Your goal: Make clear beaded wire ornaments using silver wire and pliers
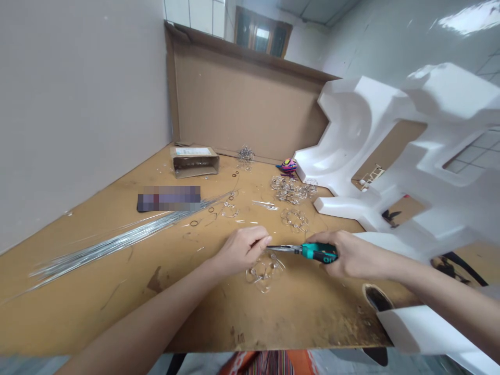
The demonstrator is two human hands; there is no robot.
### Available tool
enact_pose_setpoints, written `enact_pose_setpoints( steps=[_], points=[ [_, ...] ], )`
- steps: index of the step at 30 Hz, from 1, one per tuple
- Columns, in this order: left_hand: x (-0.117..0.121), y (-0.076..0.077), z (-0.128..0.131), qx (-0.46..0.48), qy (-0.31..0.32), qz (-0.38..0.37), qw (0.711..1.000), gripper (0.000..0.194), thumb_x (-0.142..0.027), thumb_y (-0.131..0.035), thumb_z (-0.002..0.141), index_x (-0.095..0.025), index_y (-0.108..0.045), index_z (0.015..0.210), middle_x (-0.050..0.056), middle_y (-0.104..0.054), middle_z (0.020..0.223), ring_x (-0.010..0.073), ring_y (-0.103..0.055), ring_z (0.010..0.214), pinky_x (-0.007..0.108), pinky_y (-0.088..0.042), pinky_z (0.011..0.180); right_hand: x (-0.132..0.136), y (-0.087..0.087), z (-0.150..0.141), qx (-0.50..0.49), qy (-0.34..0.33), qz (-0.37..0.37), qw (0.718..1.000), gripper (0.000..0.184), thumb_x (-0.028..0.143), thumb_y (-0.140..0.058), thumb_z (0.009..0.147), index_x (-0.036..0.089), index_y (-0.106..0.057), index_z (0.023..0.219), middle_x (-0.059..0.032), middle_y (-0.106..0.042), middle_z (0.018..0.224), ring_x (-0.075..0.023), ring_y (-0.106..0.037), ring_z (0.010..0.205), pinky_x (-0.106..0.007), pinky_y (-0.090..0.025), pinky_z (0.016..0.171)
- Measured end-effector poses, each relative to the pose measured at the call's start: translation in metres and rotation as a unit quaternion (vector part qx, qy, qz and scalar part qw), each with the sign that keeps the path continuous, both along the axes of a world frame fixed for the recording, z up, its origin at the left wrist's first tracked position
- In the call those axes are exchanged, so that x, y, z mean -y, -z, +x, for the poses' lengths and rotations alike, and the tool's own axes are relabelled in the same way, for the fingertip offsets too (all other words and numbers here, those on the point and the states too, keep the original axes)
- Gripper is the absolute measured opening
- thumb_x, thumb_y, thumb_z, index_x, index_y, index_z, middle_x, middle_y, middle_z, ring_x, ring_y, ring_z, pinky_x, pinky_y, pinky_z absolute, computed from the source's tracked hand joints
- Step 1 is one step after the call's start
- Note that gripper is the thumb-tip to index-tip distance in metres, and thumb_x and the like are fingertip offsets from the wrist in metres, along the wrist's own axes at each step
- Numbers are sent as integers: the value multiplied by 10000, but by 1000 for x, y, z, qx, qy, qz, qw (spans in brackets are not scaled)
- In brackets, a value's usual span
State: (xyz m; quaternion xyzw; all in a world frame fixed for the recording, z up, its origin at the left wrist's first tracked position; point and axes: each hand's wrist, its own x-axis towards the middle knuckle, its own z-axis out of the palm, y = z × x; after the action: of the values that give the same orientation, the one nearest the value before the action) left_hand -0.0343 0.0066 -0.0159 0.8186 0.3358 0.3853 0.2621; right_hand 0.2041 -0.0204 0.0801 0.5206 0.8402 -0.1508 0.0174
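My right hand (346,255) is wrapped around the teal and black handles of long-nose pliers (318,252), whose jaws point left. The tip of the jaws meets the fingertips of my left hand (248,247), where thumb and forefinger are pinched together on thin wire. Just below hangs or lies a looped wire piece with clear beads (263,273); its upper part is hidden by the fingers and pliers. Beyond the pliers sits another looped wire piece (295,220), and behind it a pile of similar wire pieces (291,188).
A long bundle of straight wires (128,237) spans the left of the wooden table. Near it are a pixelated dark object (169,199) and an open cardboard box (195,162). Short cut wires (266,205) lie mid-table. White foam blocks (347,130) border the right; a cardboard wall (250,99) stands behind.
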Motion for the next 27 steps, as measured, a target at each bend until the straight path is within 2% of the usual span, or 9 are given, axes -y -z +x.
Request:
enact_pose_setpoints(
  steps=[2,4,7,10,13,19,24,27],
  points=[
    [-2,2,1,16,-12,-34,999,316,-296,-363,873,-181,-335,581,-41,-332,578,103,-336,550,230,-255,545,1,3,1,-25,-6,8,1000,428,119,-517,577,218,-589,987,14,-618,751,-134,-524,604,-232,-381,534],
    [-5,4,1,56,-18,-91,994,317,-331,-370,870,-181,-363,591,-46,-331,566,100,-335,539,223,-258,527,1,6,4,-46,-1,21,999,465,130,-520,601,220,-559,1056,3,-623,814,-143,-540,643,-239,-394,562],
    [-9,4,-1,116,-14,-174,978,295,-374,-383,858,-178,-429,642,-56,-346,540,94,-346,508,219,-280,513,1,13,11,-53,29,19,998,344,220,-528,695,214,-549,1039,-3,-625,803,-152,-554,651,-246,-397,568],
    [-10,1,-2,156,-2,-217,964,290,-393,-405,842,-169,-459,665,-65,-349,502,90,-343,477,220,-289,502,0,28,18,-9,76,52,996,277,397,-509,769,204,-556,963,-19,-616,737,-170,-557,627,-263,-383,558],
    [-8,-1,-2,178,20,-229,957,295,-402,-433,829,-163,-470,659,-63,-369,496,86,-351,478,218,-295,501,-1,50,20,50,109,97,988,317,471,-476,786,194,-558,917,-55,-610,770,-195,-568,668,-276,-374,572],
    [-8,0,-2,201,34,-242,949,299,-410,-446,828,-160,-472,667,-64,-389,496,81,-368,478,217,-312,509,-4,92,13,111,136,148,973,405,479,-475,779,174,-564,1030,-116,-584,934,-265,-549,906,-320,-401,684],
    [-9,1,-2,188,33,-246,950,303,-417,-444,828,-162,-467,666,-69,-377,490,79,-361,468,218,-313,500,-2,111,9,101,122,202,966,476,499,-407,829,140,-548,1108,-145,-573,988,-282,-520,972,-368,-408,793],
    [-6,-3,-1,158,30,-240,957,313,-425,-430,835,-164,-469,666,-70,-368,489,81,-357,471,217,-319,502,-2,115,11,84,115,224,964,514,505,-415,829,121,-541,1146,-164,-571,1041,-303,-502,1005,-412,-391,849]
  ],
)
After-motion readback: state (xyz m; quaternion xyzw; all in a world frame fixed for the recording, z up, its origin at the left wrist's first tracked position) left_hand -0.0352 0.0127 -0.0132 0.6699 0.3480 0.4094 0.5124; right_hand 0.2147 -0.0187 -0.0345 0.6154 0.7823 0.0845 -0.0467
